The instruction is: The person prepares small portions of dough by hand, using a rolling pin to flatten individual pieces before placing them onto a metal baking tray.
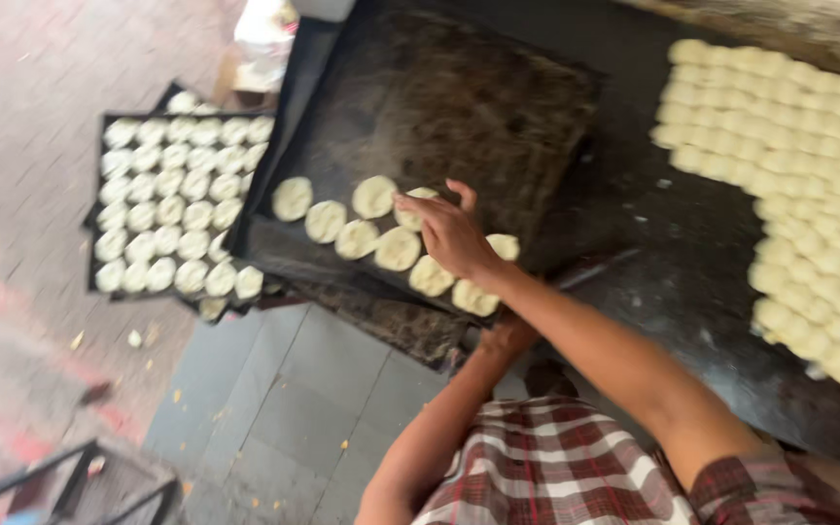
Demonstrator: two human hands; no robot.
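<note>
A bakery: dark baking trays (537, 87) filled with dough rounds (789, 146).

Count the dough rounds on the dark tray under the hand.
9 pale flat dough rounds show on the dark metal baking tray: four in the back row, five along the near edge. The right hand may hide more.

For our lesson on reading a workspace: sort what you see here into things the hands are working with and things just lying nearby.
In use:
right hand on the dough rounds
dark tray holding them
left hand at the tray's near edge

Lying about:
filled tray on the floor
dough pieces on the counter
crumbs on the floor
</note>
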